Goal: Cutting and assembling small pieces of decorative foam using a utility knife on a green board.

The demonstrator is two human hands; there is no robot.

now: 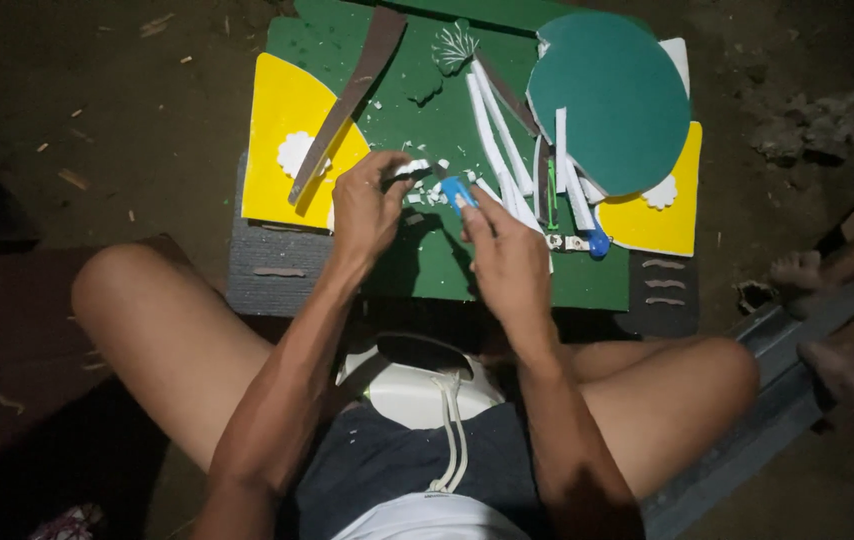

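white foam strip (409, 169) pinched in left hand (367, 207), blue cutter (458, 192) gripped in right hand (507, 262)

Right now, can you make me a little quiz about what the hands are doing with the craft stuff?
1. True or false: the right hand holds a blue-handled cutter.
2. What does the left hand pinch? A) a small white piece B) the brown strip C) the teal circle
3. What colour is the board under the scraps?

Key: 1 true. 2 A. 3 green.
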